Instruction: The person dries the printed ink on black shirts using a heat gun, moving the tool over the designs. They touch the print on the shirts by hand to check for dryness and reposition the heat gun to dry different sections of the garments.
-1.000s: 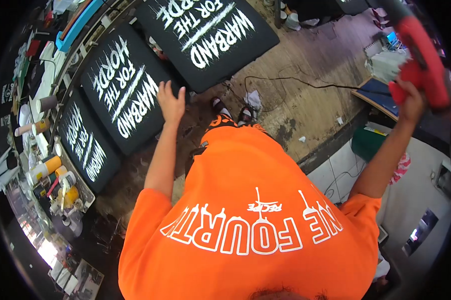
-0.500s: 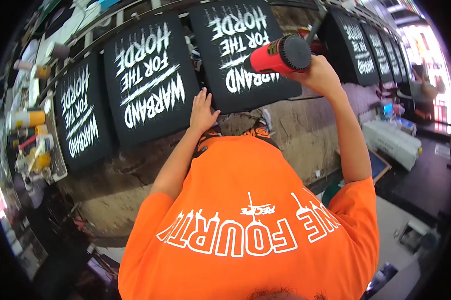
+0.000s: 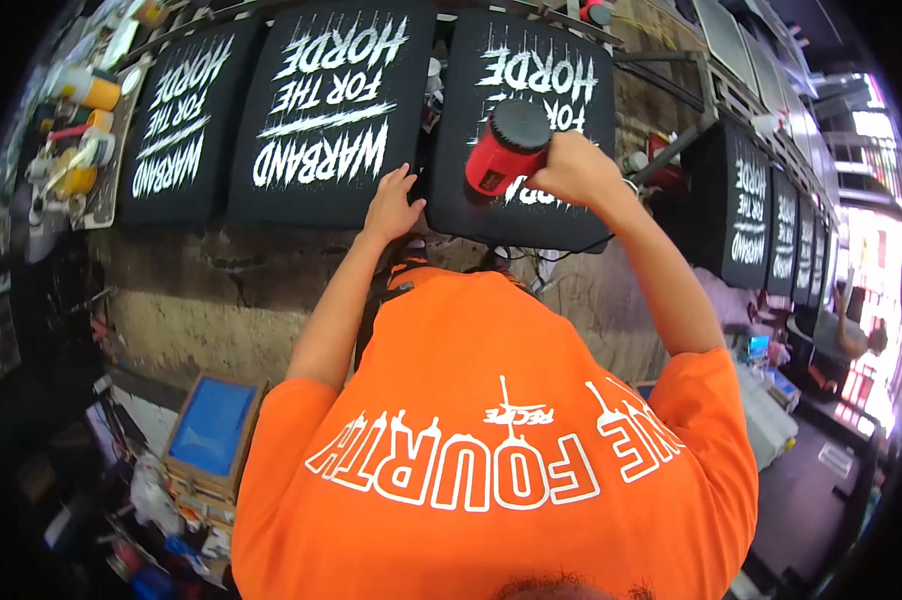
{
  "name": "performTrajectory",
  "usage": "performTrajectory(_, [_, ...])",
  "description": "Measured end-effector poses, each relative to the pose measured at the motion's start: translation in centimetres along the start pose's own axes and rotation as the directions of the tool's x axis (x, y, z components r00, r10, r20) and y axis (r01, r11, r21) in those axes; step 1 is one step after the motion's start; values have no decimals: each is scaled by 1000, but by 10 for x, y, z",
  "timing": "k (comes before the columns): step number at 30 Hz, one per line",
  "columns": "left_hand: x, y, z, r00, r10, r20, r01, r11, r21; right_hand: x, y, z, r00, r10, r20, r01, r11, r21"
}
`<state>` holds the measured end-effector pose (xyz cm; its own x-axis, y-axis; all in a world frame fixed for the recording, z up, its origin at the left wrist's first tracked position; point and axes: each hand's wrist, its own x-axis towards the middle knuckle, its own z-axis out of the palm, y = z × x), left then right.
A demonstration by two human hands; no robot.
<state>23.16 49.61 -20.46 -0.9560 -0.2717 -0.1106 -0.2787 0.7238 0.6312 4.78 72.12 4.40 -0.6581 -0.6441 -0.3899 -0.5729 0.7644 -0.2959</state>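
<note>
My right hand (image 3: pixel 583 170) is wrapped round the handle of a red heat gun (image 3: pixel 506 155) with a black round end. The gun is above a black printed panel (image 3: pixel 461 120) and covers part of its white lettering. My left hand (image 3: pixel 395 205) has its fingers apart and holds nothing; it is at the lower right corner of the middle black panel (image 3: pixel 336 205). A third black panel (image 3: pixel 176 205) with the same white lettering lies to the left.
More printed black panels (image 3: pixel 746 215) stand in a row at the right, past a metal frame (image 3: pixel 711 85). Yellow containers (image 3: pixel 76 175) crowd the left edge. A blue framed screen (image 3: pixel 211 425) is at the lower left. Another person (image 3: pixel 841 335) is at the far right.
The view has swung to the right. My right hand has brought the heat gun from the far right to above the right panel. My left hand stays near the panels' lower edges.
</note>
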Motion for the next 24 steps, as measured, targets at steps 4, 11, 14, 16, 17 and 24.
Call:
performTrajectory(4, [2,1,9,998,-57,-38,54,996,-64,12,13,15,977,-151,-151,139,987,-85])
performTrajectory(11, [1,15,22,917,-380,-123,399,883,245,5,20,4,972,-220,-79,218,975,-36])
performTrajectory(14, [2,21,20,905,-417,-81,423,863,277,8,29,-1,970,-242,20,242,970,25])
performTrajectory(16, [7,21,13,898,-437,-55,433,853,290,9,32,2,968,-245,50,243,969,41])
performTrajectory(17, [7,20,9,897,-443,-4,422,851,312,8,33,11,957,-281,-76,281,960,-10])
performTrajectory(24, [19,-3,3,887,-440,139,391,877,280,9,21,8,974,-213,75,215,976,-23])
